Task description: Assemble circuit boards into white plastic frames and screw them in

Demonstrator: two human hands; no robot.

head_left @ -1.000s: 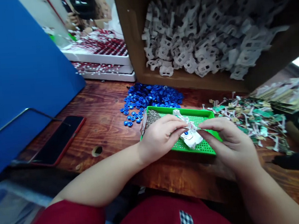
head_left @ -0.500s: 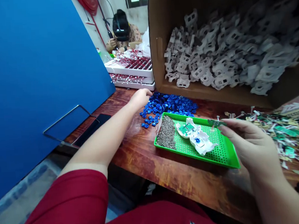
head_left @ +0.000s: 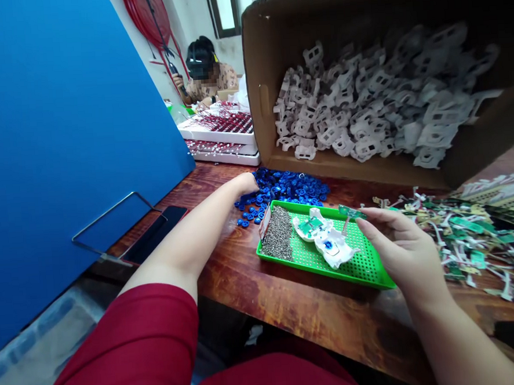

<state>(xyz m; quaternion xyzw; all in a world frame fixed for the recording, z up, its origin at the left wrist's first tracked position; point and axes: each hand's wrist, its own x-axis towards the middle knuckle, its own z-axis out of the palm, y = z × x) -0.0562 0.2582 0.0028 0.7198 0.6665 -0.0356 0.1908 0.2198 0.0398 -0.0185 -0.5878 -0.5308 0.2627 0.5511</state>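
Left hand has moved behind the green tray to blue caps, grip hidden; right hand pinches circuit board; white shell unclosed.

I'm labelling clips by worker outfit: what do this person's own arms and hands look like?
The left sleeve is dark red, short and creased. The right sleeve is out of view. Left hand and right hand show no gloves, the wrists no watch.

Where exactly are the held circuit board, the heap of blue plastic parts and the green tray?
Circuit board (head_left: 349, 212): head view, middle of its green face.
Blue plastic parts (head_left: 298, 186): head view, middle of the heap.
Green tray (head_left: 364, 269): head view, bare perforated floor.
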